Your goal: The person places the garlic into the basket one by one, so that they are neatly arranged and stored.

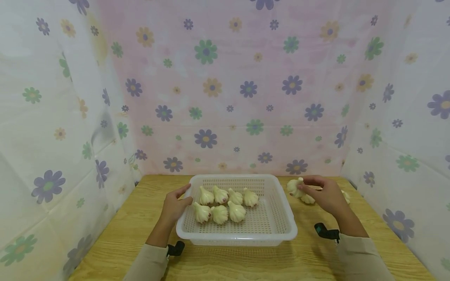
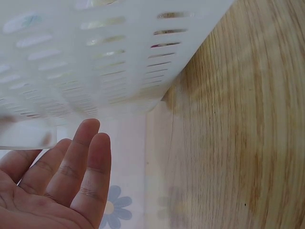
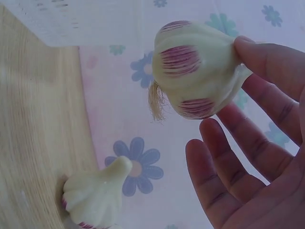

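A white perforated plastic basket (image 1: 270,230) stands on the table, with several garlic bulbs (image 1: 220,214) in two rows toward its left side. My left hand (image 1: 173,207) touches the basket's left rim with thumb and index finger; in the left wrist view its other fingers (image 2: 97,157) stretch loosely beside the outer wall. To the right of the basket, my right hand (image 1: 327,195) pinches a garlic bulb (image 1: 294,188) by its stem, between thumb and fingers. The right wrist view shows this bulb (image 3: 190,71) with purple streaks and a tuft of roots, its remaining fingers spread.
On the table's right side lie more garlic bulbs, one (image 1: 308,199) under my right hand and another (image 1: 346,196) beyond it, partly hidden. Flowered cloth (image 1: 232,113) encloses the wooden table (image 1: 140,218) at the back and both sides.
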Demonstrator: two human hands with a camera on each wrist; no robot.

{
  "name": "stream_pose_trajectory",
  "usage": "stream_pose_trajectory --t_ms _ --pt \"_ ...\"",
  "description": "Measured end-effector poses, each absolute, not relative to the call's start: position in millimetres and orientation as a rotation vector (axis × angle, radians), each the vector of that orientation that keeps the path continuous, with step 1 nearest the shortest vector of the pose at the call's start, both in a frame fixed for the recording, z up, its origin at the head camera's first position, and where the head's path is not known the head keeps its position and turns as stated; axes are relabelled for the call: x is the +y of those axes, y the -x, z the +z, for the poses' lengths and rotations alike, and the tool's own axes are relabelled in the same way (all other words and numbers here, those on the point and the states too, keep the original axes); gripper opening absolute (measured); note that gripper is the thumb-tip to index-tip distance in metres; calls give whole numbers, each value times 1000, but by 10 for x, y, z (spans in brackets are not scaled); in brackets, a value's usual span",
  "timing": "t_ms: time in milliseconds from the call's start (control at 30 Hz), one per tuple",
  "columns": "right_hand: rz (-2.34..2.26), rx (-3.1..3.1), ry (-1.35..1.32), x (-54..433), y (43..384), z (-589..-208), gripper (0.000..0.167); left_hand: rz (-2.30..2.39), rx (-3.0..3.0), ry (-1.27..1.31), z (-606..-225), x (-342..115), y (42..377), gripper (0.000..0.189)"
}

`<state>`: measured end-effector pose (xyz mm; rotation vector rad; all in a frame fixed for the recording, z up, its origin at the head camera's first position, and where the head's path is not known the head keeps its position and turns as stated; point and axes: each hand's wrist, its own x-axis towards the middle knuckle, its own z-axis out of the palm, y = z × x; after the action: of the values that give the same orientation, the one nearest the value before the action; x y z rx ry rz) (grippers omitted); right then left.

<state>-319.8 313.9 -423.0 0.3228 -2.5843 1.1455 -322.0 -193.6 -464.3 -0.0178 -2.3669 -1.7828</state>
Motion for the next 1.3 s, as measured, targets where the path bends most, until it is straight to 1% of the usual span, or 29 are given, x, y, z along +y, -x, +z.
stream_pose_trajectory --t_ms 400,700,1033,1300 --pt "1176 -2529 -332 3004 3098 -4076 45 -1768 -2373 -4 -4648 -1935 3230 61" --pt "1148 -2511 -394 2861 3122 -3996 41 -1766 -2375 -8 -4631 -1933 3219 61" --pt "1157 -2513 -525 2648 3222 -3835 40 -1789 -2368 -1 -4612 -1906 3221 62" --pt "1206 -2573 -638 2478 3343 -3849 28 -1794 -2368 6 -4622 -1919 3200 61"
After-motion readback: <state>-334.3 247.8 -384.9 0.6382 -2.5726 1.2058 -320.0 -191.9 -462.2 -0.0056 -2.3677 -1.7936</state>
